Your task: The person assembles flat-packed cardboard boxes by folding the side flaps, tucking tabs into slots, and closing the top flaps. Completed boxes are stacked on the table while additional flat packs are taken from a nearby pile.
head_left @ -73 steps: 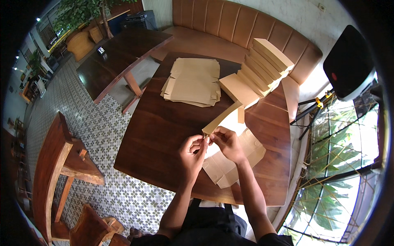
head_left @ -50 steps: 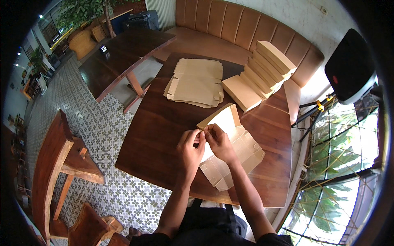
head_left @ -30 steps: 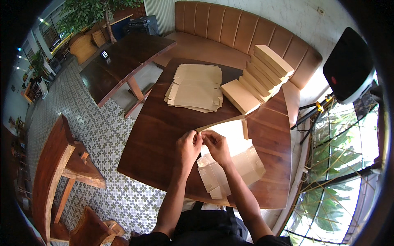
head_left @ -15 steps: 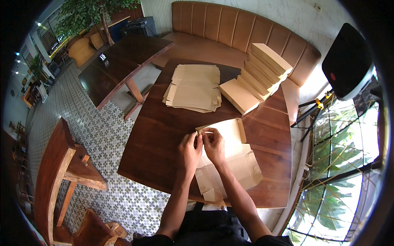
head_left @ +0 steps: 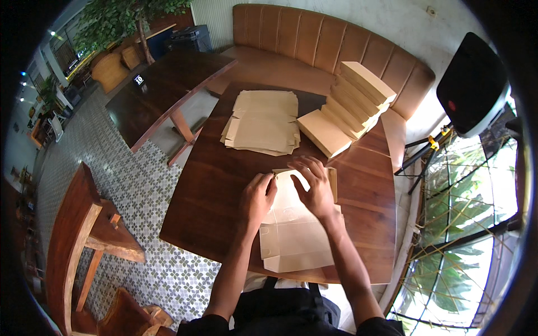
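Pinching the far-left corner of a partly folded cardboard carton (head_left: 297,246) between the thumb and index finger of the left hand (head_left: 258,199), fingertips drawn together at the board and remaining fingers curled in. Arching the right hand (head_left: 315,187) over the far edge of the same carton, thumb well apart from the loosely parted fingers, with no visible grip. Cannot tell light fingertip contact there from a slight hover.

Having the carton on the near part of a dark wooden table (head_left: 202,196), straight in front of the body, with a creased panel spread toward the near edge and a narrow wall raised at the right, just beside the right hand. Having, farther back on the same table, an uneven pile of flat cardboard blanks (head_left: 263,120), and to the right of that pile a stepped stack of folded boxes (head_left: 358,103).

Facing a brown padded bench (head_left: 330,42) behind the table. Having, well apart to the left, a second table (head_left: 162,92) with a small black-and-white sign (head_left: 139,79), above patterned floor tiles (head_left: 185,274). Having, at the right, a black speaker (head_left: 471,84) near a gridded window (head_left: 465,246).
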Demonstrator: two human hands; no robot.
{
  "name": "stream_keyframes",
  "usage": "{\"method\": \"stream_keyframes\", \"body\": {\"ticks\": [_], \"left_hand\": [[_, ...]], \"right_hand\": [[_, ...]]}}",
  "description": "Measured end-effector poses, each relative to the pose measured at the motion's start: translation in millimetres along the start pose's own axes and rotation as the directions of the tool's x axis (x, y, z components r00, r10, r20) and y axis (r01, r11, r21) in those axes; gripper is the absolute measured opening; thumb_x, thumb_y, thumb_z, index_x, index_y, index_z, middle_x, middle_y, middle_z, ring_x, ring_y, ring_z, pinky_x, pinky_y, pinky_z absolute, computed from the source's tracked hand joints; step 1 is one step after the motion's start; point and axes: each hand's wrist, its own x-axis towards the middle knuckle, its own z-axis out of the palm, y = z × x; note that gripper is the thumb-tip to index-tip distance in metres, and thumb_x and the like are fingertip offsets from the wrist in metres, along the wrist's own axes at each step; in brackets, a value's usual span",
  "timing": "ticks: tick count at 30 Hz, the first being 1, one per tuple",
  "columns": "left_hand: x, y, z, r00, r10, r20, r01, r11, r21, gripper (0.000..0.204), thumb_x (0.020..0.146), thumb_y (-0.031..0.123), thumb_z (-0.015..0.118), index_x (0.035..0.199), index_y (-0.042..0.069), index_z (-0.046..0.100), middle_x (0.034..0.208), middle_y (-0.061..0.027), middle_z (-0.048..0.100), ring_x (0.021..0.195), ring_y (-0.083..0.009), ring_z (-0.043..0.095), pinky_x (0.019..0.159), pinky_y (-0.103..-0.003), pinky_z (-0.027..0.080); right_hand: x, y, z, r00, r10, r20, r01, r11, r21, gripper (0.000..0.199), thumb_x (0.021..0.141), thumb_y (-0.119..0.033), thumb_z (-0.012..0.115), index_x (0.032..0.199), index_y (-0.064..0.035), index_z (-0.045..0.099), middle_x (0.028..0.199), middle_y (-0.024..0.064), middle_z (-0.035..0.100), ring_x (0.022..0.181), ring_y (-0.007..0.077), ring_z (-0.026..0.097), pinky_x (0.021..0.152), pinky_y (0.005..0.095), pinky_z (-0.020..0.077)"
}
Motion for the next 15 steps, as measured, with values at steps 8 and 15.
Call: {"method": "stream_keyframes", "body": {"ticks": [8,15], "left_hand": [[37,27,24,0.923,0.216,0.319,-0.216,0.976,-0.037,0.015,0.099,0.009,0.066,0.111,0.001,0.07,0.102,-0.0172,0.071,0.093,-0.0394,0.071,0.077,-0.046,0.057],[9,22,58,0.907,0.293,0.304,-0.25,0.953,-0.173,0.011,0.096,0.005,0.066,0.106,0.0,0.069,0.098,-0.0166,0.069,0.091,-0.039,0.069,0.078,-0.047,0.056]], "right_hand": [[-3,40,-56,0.824,0.284,0.49,-0.339,0.94,0.025,0.033,0.092,-0.009,0.071,0.124,-0.0072,0.067,0.118,0.0224,0.068,0.104,0.0446,0.066,0.083,0.0496,0.0576],[-53,51,-52,0.893,0.267,0.363,-0.336,0.931,0.144,0.032,0.085,-0.008,0.075,0.116,-0.0005,0.067,0.099,0.0208,0.067,0.09,0.0393,0.07,0.077,0.0453,0.0578]]}}
